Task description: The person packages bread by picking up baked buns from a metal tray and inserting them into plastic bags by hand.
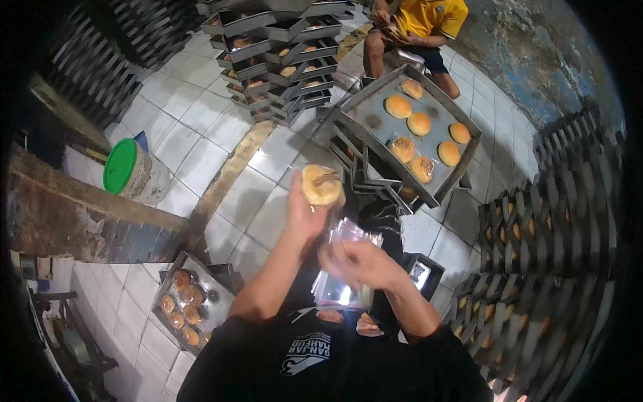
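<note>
A round golden bun (320,189) with a brown streak on top rests in my left hand (305,216), held out in front of me. Clear film shows around the bun's edge. My right hand (362,262) is over a stack of clear plastic bags (343,295) lying on my lap. Motion smears its fingers, so their grip on a bag cannot be made out. Ahead to the right, a metal tray (375,144) carries several buns, some bare and some in clear wrapping.
At lower left, another tray (221,295) holds several wrapped buns. Stacked trays (281,80) stand ahead, and more tray stacks (536,268) rise at right. A bucket with a green lid (120,167) stands left. Beyond the tray sits a person in a yellow shirt (429,19).
</note>
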The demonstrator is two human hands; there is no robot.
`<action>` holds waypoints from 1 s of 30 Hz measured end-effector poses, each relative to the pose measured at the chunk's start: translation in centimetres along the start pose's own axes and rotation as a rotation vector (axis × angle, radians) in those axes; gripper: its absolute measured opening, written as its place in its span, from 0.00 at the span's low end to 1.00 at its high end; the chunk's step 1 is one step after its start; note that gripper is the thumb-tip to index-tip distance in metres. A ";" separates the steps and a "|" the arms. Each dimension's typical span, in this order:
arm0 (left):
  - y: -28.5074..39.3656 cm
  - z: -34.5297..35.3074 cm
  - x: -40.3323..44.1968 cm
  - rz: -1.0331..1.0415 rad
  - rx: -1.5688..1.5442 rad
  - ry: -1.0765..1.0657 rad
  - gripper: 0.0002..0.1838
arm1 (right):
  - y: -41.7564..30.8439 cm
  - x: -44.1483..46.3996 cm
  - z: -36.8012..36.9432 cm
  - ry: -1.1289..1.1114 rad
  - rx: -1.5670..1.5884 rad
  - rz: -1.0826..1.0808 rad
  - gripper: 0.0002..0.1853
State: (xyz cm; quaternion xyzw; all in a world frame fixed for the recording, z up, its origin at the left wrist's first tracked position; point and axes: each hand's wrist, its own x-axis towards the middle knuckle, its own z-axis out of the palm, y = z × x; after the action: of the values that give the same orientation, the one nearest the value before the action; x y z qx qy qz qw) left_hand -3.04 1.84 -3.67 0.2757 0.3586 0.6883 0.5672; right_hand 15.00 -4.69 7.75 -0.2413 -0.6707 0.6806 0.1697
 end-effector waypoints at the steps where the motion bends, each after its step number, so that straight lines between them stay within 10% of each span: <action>1: 0.3 -1.3 0.5 -0.021 -0.102 0.014 0.30 | 0.3 -0.9 -0.5 -0.013 0.045 -0.069 0.10; 4: 2.4 -3.0 -1.0 -0.248 -0.253 -0.030 0.29 | 1.1 -0.9 -0.7 0.425 -0.031 -0.093 0.08; 7: 6.6 3.0 -6.3 -0.739 -0.495 -0.061 0.27 | 1.0 1.1 -1.0 0.766 -0.851 -0.444 0.10; 10: 4.1 1.2 -5.0 -0.291 0.187 0.170 0.28 | 0.5 1.2 -1.9 0.739 -0.764 -0.370 0.08; 14: 5.4 2.1 -3.8 -0.393 0.268 -0.116 0.25 | 4.3 3.5 -4.9 0.912 -0.480 -0.122 0.12; 18: 3.9 2.2 -2.8 0.079 0.620 -0.069 0.22 | 3.4 3.8 -4.4 0.880 -0.626 -0.258 0.16; 24: 6.1 4.0 -2.7 0.004 0.363 0.186 0.19 | 0.3 3.8 -5.6 0.908 -0.174 -0.041 0.20; 30: 5.9 1.9 -1.4 0.338 0.864 0.230 0.17 | 2.9 4.5 -8.3 0.811 -0.061 0.105 0.23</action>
State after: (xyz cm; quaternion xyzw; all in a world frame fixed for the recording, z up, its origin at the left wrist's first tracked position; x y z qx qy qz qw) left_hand -4.68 0.23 2.28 0.4628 0.6226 0.5846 0.2375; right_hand 16.20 4.59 4.52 -0.5287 -0.5561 0.5179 0.3782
